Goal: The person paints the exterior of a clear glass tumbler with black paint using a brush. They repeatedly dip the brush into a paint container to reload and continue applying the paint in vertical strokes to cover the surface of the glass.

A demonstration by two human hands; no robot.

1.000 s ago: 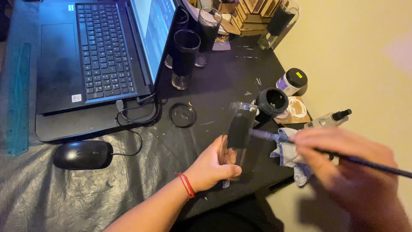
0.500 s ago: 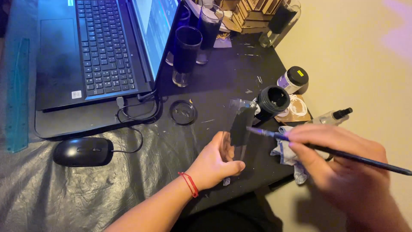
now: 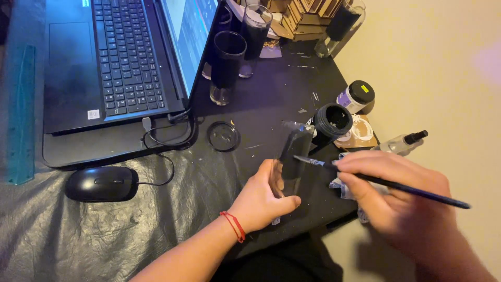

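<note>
Black crinkled plastic sheeting (image 3: 78, 235) covered the desk, speckled with pale paint flecks, beside a beige wall.

Nearest the camera, the left hand (image 3: 261, 201), a red string band on its wrist, was curled around the lower part of a tall clear drinking glass (image 3: 292, 162) partly coated in black paint, holding it tilted above the desk edge. The right hand (image 3: 402, 198) pinched a long dark-handled paintbrush (image 3: 386, 183) between fingers and thumb, its tip touching the blackened side of the glass. Under that hand lay a crumpled paint-stained rag (image 3: 344, 185), mostly hidden.

Just beyond the glass stood an open black paint jar (image 3: 332, 121), and beside it a closed jar with a black lid, a small yellow sticker on top and a white-and-purple label round its side (image 3: 356, 96). A small clear bottle with a black cap (image 3: 402, 142) lay on its side to the right. A round black lid (image 3: 224, 136) lay flat near the cable.

To the left sat a black wired computer mouse (image 3: 102, 184) and a teal plastic ruler (image 3: 22, 115). Farther back, an open black laptop (image 3: 115, 57) carried a small white square sticker below its keyboard, with two black-painted glasses (image 3: 227, 65) standing by its screen.
</note>
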